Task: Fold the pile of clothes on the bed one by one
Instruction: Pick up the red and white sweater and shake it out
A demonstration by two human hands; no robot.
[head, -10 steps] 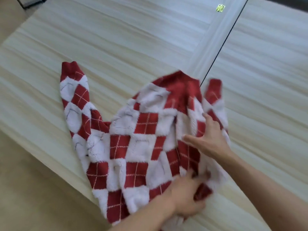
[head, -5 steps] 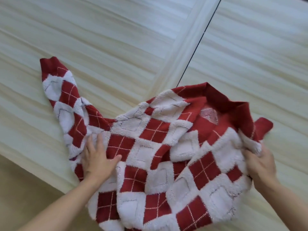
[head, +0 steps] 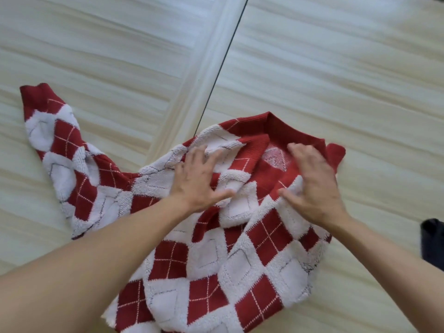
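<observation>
A red and white argyle sweater (head: 230,265) lies spread on the pale wood-grain surface (head: 336,92), its V-neck collar (head: 283,131) pointing away from me. One sleeve (head: 57,145) stretches out to the far left. My left hand (head: 197,179) lies flat with fingers spread on the sweater's left shoulder area, beside the collar. My right hand (head: 312,186) presses flat on the right side of the neckline, fingers apart. Neither hand grips the fabric. The right sleeve is mostly hidden; only a red cuff (head: 336,152) peeks out beyond my right hand.
A raised pale strip with a dark gap (head: 223,63) runs diagonally across the surface, ending under the sweater's collar. A dark object (head: 432,243) sits at the right edge of the view. Bare wood-grain surface surrounds the sweater.
Both hands moved from the sweater's outer edges to the collar area and now press flat. The right hand let go of the right edge. The sweater lies flatter.
</observation>
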